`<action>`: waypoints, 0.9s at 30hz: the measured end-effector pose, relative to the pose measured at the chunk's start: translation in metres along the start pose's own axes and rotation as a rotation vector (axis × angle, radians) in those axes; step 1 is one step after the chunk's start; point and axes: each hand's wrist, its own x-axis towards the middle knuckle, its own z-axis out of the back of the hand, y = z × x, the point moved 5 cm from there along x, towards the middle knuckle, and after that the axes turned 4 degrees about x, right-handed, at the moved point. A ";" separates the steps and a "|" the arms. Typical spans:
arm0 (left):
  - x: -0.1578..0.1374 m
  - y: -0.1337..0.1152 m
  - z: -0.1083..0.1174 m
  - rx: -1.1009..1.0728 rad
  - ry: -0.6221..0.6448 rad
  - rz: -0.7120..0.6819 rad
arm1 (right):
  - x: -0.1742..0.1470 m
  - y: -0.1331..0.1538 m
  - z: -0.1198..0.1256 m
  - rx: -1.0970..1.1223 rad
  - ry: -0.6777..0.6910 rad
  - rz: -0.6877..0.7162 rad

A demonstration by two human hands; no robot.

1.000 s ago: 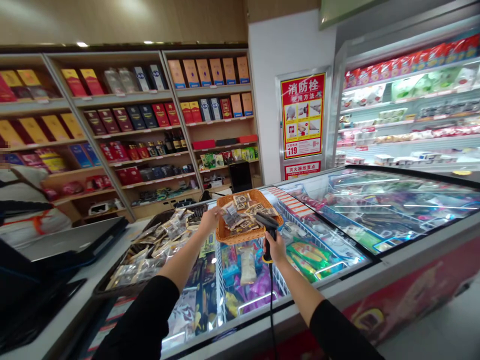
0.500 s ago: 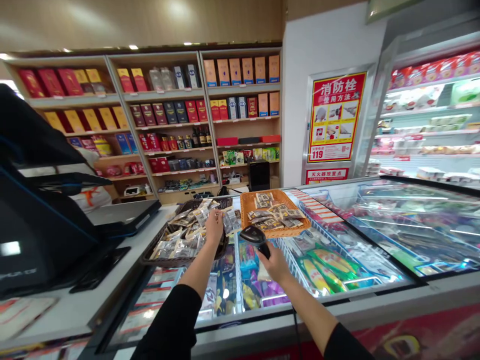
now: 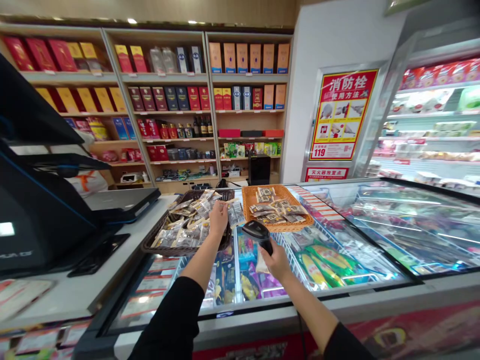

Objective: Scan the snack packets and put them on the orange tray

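My left hand is closed on the edge of a small clear snack packet, which sticks out to the right of the fingers. It is above the right side of a dark brown wicker basket heaped with similar packets. My right hand is wrapped round the handle of a black barcode scanner, whose head points left toward the packet. Just behind the scanner, an orange wicker basket holds several more packets. Both baskets rest on the glass top of a chest freezer.
Under the freezer glass lie frozen goods in wire baskets. A black checkout machine stands on the counter at left, with a flat scale beside it. Shelves of boxed bottles line the back wall; a lit chiller is at right.
The camera view has tilted down slightly. My left hand still grips the packet near the dark basket, and the scanner head has turned a little in my right hand.
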 end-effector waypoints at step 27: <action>-0.007 -0.075 -0.037 0.191 0.172 -0.394 | 0.004 -0.042 0.042 0.523 -0.575 -0.266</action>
